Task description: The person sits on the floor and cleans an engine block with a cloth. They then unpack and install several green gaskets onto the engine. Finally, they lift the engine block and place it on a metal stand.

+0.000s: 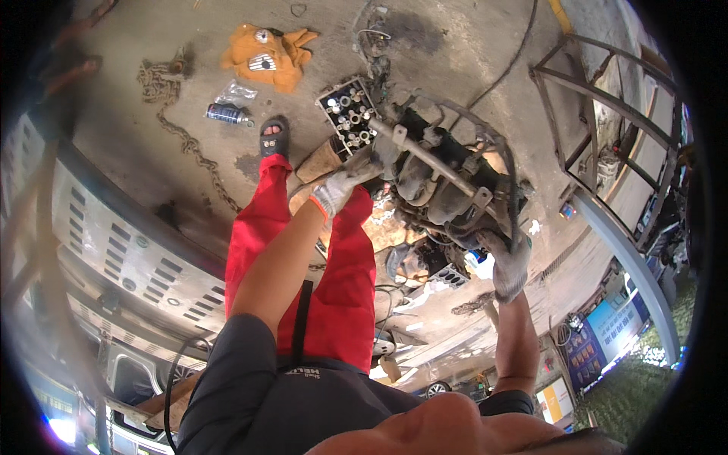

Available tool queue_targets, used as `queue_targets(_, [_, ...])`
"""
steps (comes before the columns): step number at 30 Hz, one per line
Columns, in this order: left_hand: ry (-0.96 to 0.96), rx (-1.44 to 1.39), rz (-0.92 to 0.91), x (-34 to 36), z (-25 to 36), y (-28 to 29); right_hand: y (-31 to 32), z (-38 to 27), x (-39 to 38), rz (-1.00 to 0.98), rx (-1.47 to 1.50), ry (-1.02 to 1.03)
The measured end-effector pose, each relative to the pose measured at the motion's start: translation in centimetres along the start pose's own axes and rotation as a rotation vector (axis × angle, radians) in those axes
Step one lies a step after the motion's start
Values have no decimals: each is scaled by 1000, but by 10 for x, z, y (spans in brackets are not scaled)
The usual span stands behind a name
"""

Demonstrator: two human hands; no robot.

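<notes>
A large, greasy engine assembly [425, 178] with rounded dark castings, black hoses and wiring is in front of me. A straight metal pipe [440, 165] with bracket tabs runs along its top. My left hand [341, 188], in a dirty white work glove with an orange cuff, is closed around the assembly's near left end. At its right end, my right hand [509, 267], in a soiled grey glove, has its fingers curled on the edge beneath a thick black hose [509, 171]. The castings hide part of both hands' fingers.
A tray of small metal parts [347, 114] lies beyond my left hand. An orange cloth [269, 57], a spray can [229, 114] and a rusty chain [186, 136] are on the concrete. A metal frame [607, 98] stands right; a perforated pale panel [114, 235] runs along the left.
</notes>
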State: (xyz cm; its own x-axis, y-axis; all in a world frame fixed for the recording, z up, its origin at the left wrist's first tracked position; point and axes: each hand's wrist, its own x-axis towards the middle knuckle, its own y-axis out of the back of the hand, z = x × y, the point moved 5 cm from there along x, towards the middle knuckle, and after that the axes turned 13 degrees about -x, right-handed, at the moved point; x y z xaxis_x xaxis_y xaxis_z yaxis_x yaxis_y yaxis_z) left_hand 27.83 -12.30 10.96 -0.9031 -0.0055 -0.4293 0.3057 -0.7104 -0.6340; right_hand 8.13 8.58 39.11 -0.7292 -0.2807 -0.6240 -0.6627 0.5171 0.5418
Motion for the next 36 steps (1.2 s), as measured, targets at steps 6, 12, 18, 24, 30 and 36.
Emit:
queue_targets(6, [197, 528, 70, 31, 96, -69, 15, 14, -18, 191, 425, 6])
queue_targets(12, [-12, 438, 201, 33, 120, -91, 41, 134, -17, 167, 553, -17])
queue_targets(18, [-60, 538, 320, 37, 114, -94, 22, 146, 21, 107, 726, -168])
queue_targets(24, [-145, 412, 287, 39, 110, -104, 11, 116, 46, -67, 907, -177])
queue_targets(30, [-179, 1229, 106, 42, 66, -70, 27, 137, 72, -113, 364, 263])
queue_targets(36, [-286, 1582, 103, 36, 92, -83, 29, 118, 92, -199, 827, -291])
